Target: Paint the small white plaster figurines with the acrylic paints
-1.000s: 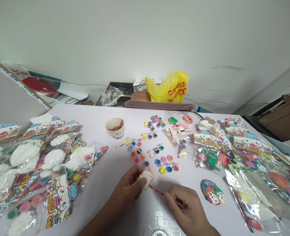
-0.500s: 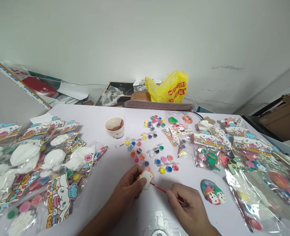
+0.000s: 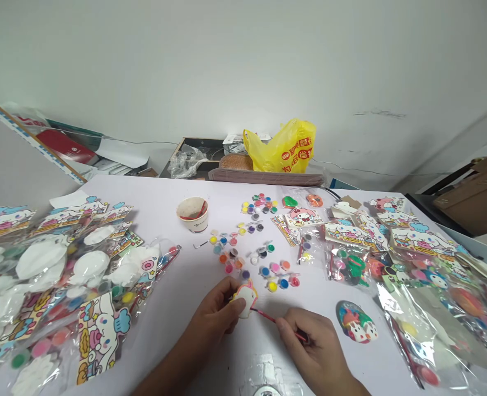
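My left hand (image 3: 221, 309) pinches a small white plaster figure (image 3: 248, 297) with yellow and pink along its edge, held above the table's near middle. On the right, my right hand (image 3: 309, 344) is closed round a thin red brush (image 3: 267, 316). The brush tip is at the figure's right edge; whether it touches cannot be made out. Just beyond the hands stand small paint pots (image 3: 283, 284) in several colours. A painted round piece (image 3: 357, 322) lies to the right of my right hand.
A paper cup (image 3: 193, 213) holding liquid and a red brush stands behind the paints. Bagged plaster kits (image 3: 90, 266) cover the left side, more packets (image 3: 354, 267) the right. A yellow bag (image 3: 284, 148) is beyond the table (image 3: 156, 192).
The brush and my right hand have shifted very slightly to the left. My left hand and the white figure look almost unchanged.
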`<state>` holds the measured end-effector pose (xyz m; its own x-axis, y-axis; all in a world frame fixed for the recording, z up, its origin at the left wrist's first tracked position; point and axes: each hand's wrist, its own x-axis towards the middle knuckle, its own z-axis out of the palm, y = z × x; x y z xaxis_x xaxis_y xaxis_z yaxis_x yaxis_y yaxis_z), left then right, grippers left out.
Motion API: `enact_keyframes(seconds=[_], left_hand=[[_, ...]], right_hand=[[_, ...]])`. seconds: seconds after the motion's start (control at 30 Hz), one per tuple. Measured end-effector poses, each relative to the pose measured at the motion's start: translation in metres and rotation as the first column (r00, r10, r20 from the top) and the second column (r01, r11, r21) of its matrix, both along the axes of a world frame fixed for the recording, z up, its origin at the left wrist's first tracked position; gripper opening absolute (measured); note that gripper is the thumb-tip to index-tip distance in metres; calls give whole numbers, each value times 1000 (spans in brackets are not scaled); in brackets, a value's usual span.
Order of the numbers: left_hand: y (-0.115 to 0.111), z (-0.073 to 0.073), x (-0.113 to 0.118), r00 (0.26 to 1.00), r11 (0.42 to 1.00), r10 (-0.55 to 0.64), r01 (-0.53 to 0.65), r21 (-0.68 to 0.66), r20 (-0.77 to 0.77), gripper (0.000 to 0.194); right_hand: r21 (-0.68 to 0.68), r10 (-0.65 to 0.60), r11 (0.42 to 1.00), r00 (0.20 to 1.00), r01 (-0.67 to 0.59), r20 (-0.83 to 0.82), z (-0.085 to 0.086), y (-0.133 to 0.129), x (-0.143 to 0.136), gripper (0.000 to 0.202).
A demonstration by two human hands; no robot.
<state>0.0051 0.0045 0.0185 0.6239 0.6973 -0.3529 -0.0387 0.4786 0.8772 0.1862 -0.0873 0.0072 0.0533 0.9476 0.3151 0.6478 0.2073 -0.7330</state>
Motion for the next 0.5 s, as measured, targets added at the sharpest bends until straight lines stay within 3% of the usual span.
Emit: enact_keyframes(seconds=[0.1, 0.5], left_hand=[[0, 0, -1, 1000, 1000, -3, 3, 0, 12, 27], [0, -2, 0, 1000, 1000, 2, -2, 9, 4, 26]], right_hand=[[-3, -46, 999, 999, 46, -5, 0, 0, 0, 39], [2, 80, 997, 997, -80, 1, 3, 1, -2, 37]])
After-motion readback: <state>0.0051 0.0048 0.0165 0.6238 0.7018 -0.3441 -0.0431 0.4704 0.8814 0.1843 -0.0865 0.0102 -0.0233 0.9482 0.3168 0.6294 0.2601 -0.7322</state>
